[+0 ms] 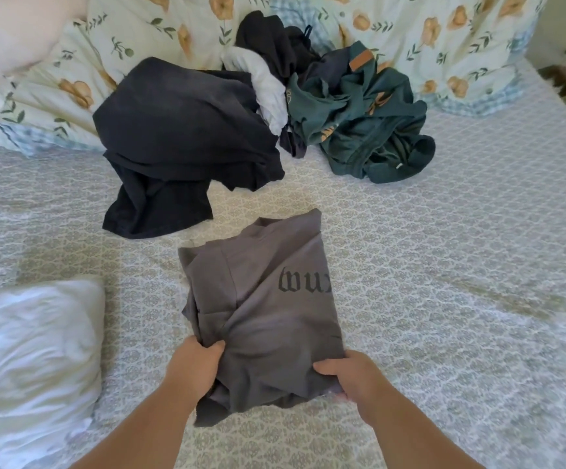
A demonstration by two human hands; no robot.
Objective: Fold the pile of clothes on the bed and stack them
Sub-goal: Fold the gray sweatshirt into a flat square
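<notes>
A soft, matte grey T-shirt (261,316) with dark gothic lettering lies folded into a rough rectangle on the bed (444,282), whose cover is a pale quilted lattice print. The left hand (195,367) and right hand (356,380) each grip its bunched near edge, fingers curled into the fabric. Beyond lies a crumpled pile of clothes (258,106) in black, white and teal.

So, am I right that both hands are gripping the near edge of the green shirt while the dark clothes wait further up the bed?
Not quite: the head view shows the left hand and right hand gripping a grey shirt; the green one lies in the pile.
</notes>
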